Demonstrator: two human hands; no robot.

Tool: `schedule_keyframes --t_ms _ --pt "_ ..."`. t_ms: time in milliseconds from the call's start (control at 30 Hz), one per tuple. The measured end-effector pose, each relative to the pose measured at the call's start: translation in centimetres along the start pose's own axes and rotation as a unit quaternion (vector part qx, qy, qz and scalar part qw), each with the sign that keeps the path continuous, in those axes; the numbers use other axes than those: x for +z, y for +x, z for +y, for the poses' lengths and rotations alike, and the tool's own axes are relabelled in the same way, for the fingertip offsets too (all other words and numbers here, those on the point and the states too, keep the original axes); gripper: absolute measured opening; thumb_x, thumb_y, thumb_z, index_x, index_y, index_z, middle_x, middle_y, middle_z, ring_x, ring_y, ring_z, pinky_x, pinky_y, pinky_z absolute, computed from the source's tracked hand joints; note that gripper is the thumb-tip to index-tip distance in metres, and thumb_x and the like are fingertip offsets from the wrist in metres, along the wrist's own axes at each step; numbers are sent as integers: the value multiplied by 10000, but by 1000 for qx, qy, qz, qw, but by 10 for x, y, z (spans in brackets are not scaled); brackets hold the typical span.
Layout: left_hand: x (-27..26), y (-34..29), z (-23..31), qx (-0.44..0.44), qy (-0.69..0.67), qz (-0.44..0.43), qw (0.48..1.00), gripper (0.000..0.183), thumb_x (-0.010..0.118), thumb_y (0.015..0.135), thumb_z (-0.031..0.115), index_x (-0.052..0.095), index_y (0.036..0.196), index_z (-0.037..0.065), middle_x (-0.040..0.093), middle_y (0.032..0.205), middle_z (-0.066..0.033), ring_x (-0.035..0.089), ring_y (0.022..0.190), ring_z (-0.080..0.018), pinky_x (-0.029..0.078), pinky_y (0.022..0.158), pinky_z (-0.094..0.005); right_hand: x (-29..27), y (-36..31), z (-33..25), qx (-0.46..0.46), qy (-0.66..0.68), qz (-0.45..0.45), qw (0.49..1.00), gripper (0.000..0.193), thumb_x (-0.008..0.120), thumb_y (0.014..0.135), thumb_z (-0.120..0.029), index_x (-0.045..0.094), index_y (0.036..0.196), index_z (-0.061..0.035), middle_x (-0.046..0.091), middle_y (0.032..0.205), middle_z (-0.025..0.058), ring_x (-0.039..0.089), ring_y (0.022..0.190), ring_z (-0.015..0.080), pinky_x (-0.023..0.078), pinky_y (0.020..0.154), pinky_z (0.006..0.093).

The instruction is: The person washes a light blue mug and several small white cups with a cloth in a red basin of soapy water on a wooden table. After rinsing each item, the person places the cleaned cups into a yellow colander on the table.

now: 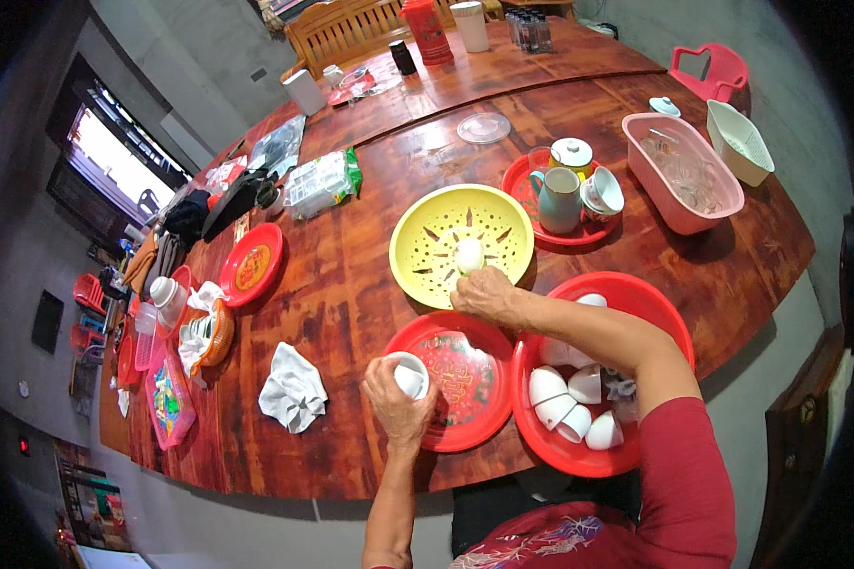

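Observation:
My left hand is wrapped around a white cup, held over the left rim of a red tray with printed decoration. Reaching across, my right hand is closed at the near edge of a yellow colander. Its fingertips are on a small white rounded piece, seemingly a cup, inside the colander. Under my right forearm stands a red basin with several white cups lying tilted in it; the arm hides part of them.
A crumpled white cloth lies left of my left hand. Beyond the basin stand a red tray with a teal pitcher and cups, and a pink tub of glasses. An orange basket and red plate sit farther left.

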State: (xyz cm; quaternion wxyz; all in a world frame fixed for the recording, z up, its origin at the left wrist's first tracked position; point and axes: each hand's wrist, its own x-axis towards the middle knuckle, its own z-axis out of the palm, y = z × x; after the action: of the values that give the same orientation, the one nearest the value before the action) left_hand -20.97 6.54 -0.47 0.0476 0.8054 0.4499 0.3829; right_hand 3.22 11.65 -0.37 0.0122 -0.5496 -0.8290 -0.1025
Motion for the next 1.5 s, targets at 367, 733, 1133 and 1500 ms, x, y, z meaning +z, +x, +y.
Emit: schedule_keyframes --t_ms 367,733,1133,1500 --pt "-82 65 33 32 1 42 999 552 765 589 86 465 1048 28 464 1086 -172 457 1052 -352 380 907 -452 -69 -35 -91 -141 27 150 978 123 601 638 -178 578 630 -57 545 546 59 593 473 172 466 373 336" --pt "-26 21 -1 -1 25 -191 981 543 757 583 179 476 1021 23 484 997 -165 458 969 -341 384 855 -436 -67 -86 -165 -156 106 82 978 133 597 675 -159 624 627 -38 585 585 73 622 550 209 443 392 367" --pt "-3 1 -10 8 25 -216 976 690 792 547 214 459 1125 37 478 1064 -169 466 1001 -355 406 868 -449 -87 -136 -167 -89 120 121 981 172 571 716 -218 568 780 -58 527 764 49 566 708 172 437 491 330" --pt "-32 3 23 81 119 -114 983 915 833 545 327 388 1296 55 415 1235 -215 388 1165 -371 333 967 -478 -105 -263 -41 262 139 -83 951 195 627 738 -186 605 896 -75 537 892 153 600 800 313 506 590 426"
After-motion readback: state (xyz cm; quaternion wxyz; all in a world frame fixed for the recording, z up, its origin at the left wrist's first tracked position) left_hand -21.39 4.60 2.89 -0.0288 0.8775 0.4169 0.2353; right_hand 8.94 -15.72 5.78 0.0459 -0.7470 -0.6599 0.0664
